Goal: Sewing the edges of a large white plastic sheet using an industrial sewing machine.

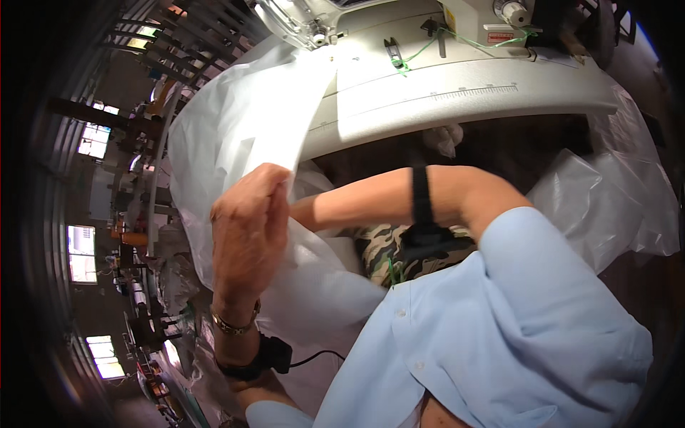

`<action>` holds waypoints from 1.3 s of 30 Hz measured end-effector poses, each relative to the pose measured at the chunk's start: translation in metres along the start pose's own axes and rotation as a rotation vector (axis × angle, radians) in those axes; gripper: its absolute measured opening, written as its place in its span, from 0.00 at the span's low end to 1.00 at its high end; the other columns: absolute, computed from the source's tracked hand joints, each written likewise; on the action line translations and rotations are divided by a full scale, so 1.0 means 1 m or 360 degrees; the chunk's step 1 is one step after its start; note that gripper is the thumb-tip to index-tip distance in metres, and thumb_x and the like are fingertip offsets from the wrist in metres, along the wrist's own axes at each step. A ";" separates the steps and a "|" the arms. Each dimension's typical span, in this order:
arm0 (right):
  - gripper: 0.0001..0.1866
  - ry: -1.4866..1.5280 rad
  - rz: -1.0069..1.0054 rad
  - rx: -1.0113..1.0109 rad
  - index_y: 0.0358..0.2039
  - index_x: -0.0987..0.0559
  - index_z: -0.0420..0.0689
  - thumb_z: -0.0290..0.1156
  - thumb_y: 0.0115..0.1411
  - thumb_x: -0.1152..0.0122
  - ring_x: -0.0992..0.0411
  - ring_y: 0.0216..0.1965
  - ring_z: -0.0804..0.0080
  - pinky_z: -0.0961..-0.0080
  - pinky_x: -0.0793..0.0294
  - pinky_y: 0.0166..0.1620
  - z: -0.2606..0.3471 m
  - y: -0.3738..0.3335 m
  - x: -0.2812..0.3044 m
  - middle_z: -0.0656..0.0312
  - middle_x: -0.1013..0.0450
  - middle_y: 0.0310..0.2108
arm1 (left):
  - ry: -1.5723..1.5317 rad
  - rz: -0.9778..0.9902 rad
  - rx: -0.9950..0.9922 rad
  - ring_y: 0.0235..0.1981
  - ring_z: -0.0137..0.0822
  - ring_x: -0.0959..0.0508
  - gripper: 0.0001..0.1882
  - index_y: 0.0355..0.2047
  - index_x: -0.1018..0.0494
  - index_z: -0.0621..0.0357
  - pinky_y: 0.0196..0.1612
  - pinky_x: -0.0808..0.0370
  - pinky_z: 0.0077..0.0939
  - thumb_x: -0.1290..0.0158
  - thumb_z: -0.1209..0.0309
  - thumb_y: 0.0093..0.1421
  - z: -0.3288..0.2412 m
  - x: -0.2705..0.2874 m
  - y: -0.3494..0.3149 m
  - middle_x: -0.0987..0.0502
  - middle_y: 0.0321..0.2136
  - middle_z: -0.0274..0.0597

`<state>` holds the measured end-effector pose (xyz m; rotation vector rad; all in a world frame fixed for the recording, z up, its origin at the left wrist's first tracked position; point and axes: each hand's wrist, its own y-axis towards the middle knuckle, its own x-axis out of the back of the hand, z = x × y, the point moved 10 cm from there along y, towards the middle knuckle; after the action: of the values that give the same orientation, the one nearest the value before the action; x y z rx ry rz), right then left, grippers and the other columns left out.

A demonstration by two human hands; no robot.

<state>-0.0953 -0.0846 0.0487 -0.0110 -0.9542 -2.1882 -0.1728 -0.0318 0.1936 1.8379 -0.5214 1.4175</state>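
A: Where is the white sheet [228, 107]?
B: It spreads over the left side of the sewing machine's bed [492, 78], reaches up near the needle area, and hangs down past the left hand [250, 239]. I can't tell whether it is cloth or plastic.

A: What is that hand doing?
B: Its back faces us and its fingers lie pressed together against the sheet. The fingertips are tucked out of sight and the outline is blurred, so I can't tell if they pinch the edge.

A: And the right hand?
B: Hidden behind the left one. Only the right forearm [349, 203] shows, crossing from the right with a black strap [421, 196] round it. Whether those fingers are spread or closed, I can't tell.

A: What gets cut off?
B: The upper part of the machine, at the top edge. A small dark tool [393, 50] lies on the bed beside tangled green thread [428, 47], its shape hard to read.

A: And lower down?
B: The light blue shirt [471, 314] and the sheet cover most of the camouflage trousers [385, 246]. The room at left fades into the dark rim.
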 end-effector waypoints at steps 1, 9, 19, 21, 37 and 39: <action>0.14 -0.0061 0.0030 0.0016 0.40 0.22 0.36 0.31 0.57 0.45 0.24 0.38 0.46 0.59 0.25 0.44 -0.005 0.008 -0.001 0.45 0.23 0.39 | 0.0102 0.0014 -0.0155 0.26 0.49 0.25 0.03 0.32 0.28 0.66 0.35 0.28 0.35 0.52 0.81 0.58 -0.017 0.004 0.005 0.25 0.26 0.51; 0.13 -0.0535 0.0384 -0.0030 0.38 0.22 0.38 0.33 0.57 0.43 0.24 0.37 0.47 0.59 0.25 0.42 -0.039 -0.072 -0.053 0.48 0.23 0.37 | 0.0162 0.0228 -0.0192 0.30 0.42 0.26 0.07 0.30 0.31 0.59 0.49 0.32 0.39 0.52 0.80 0.50 -0.001 -0.108 -0.063 0.32 0.22 0.42; 0.08 -0.1162 0.0311 -0.0177 0.30 0.28 0.46 0.29 0.56 0.36 0.28 0.36 0.60 0.63 0.31 0.42 0.031 -0.066 0.109 0.60 0.28 0.30 | -0.0229 -0.0405 0.0707 0.31 0.43 0.24 0.05 0.36 0.26 0.64 0.42 0.30 0.32 0.48 0.81 0.58 0.042 -0.143 -0.117 0.26 0.28 0.45; 0.07 -0.1301 0.0250 -0.0038 0.30 0.27 0.48 0.30 0.56 0.36 0.30 0.40 0.65 0.66 0.33 0.46 0.024 -0.060 0.125 0.65 0.27 0.33 | -0.0640 -0.0465 0.0959 0.28 0.37 0.25 0.04 0.35 0.25 0.65 0.37 0.30 0.29 0.47 0.81 0.58 0.054 -0.145 -0.124 0.26 0.28 0.42; 0.11 -0.0824 0.0389 -0.0402 0.40 0.20 0.48 0.30 0.55 0.33 0.31 0.50 0.63 0.65 0.32 0.56 -0.008 -0.062 0.141 0.65 0.26 0.45 | -0.0920 -0.0682 0.1202 0.20 0.29 0.35 0.19 0.49 0.23 0.62 0.24 0.35 0.25 0.39 0.77 0.56 0.058 -0.129 -0.130 0.33 0.25 0.37; 0.11 -0.0878 0.0405 -0.0353 0.39 0.20 0.49 0.28 0.54 0.33 0.30 0.49 0.64 0.66 0.32 0.55 -0.007 -0.061 0.139 0.65 0.26 0.44 | -0.0853 -0.0737 0.1197 0.20 0.27 0.35 0.18 0.48 0.22 0.62 0.24 0.36 0.24 0.38 0.77 0.55 0.061 -0.132 -0.128 0.33 0.25 0.37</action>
<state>-0.2333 -0.1479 0.0440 -0.8313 -0.9278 -2.0712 -0.0841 -0.0117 0.0230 2.7337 0.2472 0.8337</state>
